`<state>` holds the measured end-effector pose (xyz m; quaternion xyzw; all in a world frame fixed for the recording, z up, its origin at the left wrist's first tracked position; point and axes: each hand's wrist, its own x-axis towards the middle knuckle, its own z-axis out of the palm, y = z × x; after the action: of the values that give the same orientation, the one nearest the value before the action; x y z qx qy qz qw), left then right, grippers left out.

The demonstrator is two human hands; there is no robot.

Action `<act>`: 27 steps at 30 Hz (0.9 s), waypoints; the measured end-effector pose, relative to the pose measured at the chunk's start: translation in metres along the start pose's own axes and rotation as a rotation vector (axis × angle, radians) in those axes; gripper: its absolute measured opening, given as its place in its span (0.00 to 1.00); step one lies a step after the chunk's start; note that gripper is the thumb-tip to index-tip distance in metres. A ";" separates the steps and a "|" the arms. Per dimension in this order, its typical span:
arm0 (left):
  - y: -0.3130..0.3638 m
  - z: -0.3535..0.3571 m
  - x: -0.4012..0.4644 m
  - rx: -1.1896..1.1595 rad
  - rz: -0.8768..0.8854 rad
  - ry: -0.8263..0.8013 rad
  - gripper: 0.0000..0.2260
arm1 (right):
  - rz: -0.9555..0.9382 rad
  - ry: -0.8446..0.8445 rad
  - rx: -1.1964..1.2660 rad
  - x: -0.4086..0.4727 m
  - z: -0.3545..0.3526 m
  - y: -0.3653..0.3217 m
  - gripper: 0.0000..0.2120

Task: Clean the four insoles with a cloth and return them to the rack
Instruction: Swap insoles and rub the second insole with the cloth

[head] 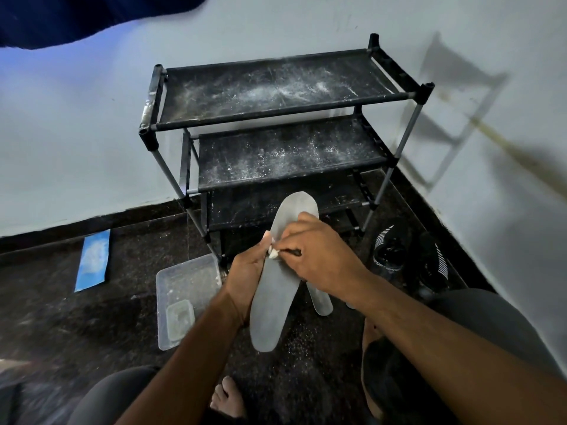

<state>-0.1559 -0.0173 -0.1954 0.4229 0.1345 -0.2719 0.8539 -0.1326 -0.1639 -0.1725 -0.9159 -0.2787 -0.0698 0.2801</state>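
Now, in the head view, the left hand [245,271] grips the grey insole [276,286] from its left edge, fingers curled around it, and holds it up in the air between the person and the rack [276,118]. The right hand [319,256] lies across the middle of the insole and pinches a small white cloth [273,253] against the surface, so both hands are closed on something. Just under the right hand, another insole [320,302] lies on the floor [92,332]; whether more insoles are hidden below the wrist, I cannot tell. I think the wiping is in progress and no insole is back on the rack yet. The risk, as I judge it, is that the thin insole bends or slips out of the left hand if the right one presses too hard, because only one edge is held. Also the rack shelves carry much white dust, so a clean insole put there can become dirty again. To the left of the left hand stands a clear plastic tub [184,289], farther left a blue packet [92,262]. To the right of the right hand are black shoes [395,250], near the pale wall [506,210]. The floor is dark and speckled with white powder.
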 end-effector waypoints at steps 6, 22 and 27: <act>0.001 0.000 -0.004 0.032 -0.092 -0.126 0.31 | 0.339 0.347 0.007 0.010 -0.022 0.028 0.10; 0.002 0.001 -0.006 0.092 -0.086 -0.135 0.30 | 0.354 0.395 0.008 0.009 -0.023 0.025 0.10; 0.003 0.001 -0.003 0.047 -0.027 -0.028 0.22 | 0.062 0.125 -0.052 -0.004 0.006 -0.003 0.08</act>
<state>-0.1566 -0.0157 -0.1916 0.4373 0.1216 -0.2924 0.8417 -0.1383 -0.1604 -0.1773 -0.9250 -0.2301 -0.1252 0.2752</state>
